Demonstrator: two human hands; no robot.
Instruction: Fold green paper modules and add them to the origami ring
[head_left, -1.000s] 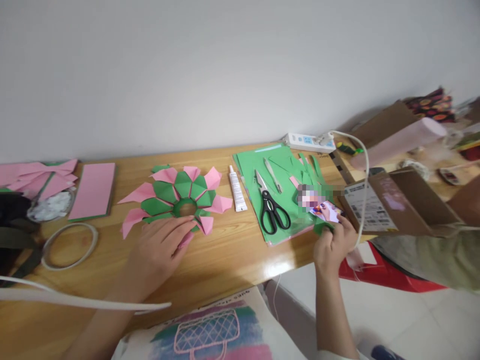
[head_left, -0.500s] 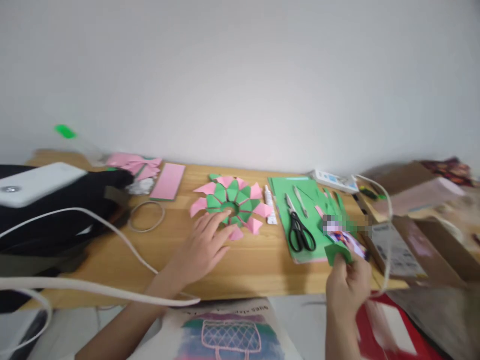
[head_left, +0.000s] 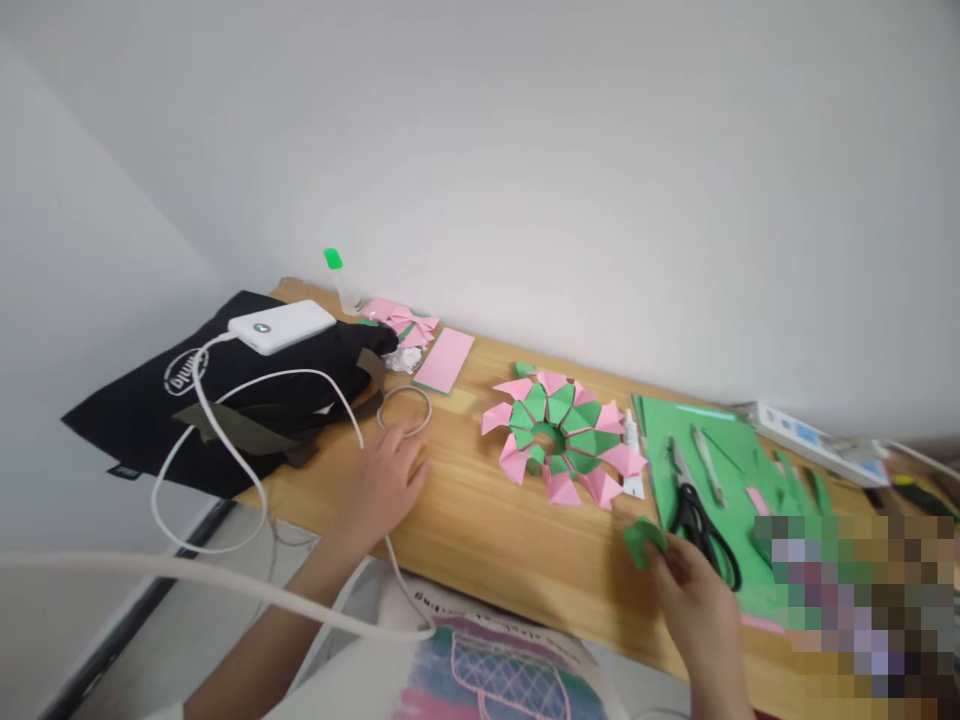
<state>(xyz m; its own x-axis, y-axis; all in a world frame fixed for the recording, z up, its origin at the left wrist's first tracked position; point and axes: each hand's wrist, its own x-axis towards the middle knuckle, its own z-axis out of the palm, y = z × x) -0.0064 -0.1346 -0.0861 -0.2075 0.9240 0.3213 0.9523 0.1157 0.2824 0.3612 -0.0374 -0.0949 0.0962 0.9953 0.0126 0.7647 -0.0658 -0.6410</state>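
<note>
My right hand (head_left: 694,590) pinches a small green paper piece (head_left: 642,543) over the front of the table. My left hand (head_left: 390,480) is open, its fingers stretched toward a thin round ring (head_left: 427,405); the fingertips overlap the ring's near edge, and I cannot tell whether they touch it. Between the two hands, farther back, lies a wreath of folded green and pink paper (head_left: 559,400) with a round hole in its middle. A white glue tube (head_left: 631,432) sits at the wreath's right edge. Black-handled scissors (head_left: 694,515) rest on green paper sheets (head_left: 660,415) beside my right hand.
A black bag (head_left: 150,400) bears a white power bank (head_left: 289,325), whose white cable (head_left: 225,450) loops across the front left. Behind are a pink paper stack (head_left: 446,360), a folded pink bow (head_left: 405,322) and a green-capped bottle (head_left: 341,280). A cutter (head_left: 706,465) lies by the scissors.
The view has swung left. My left hand has left the wreath and moved over to the ring. My right hand has brought the green paper piece closer to the wreath.
</note>
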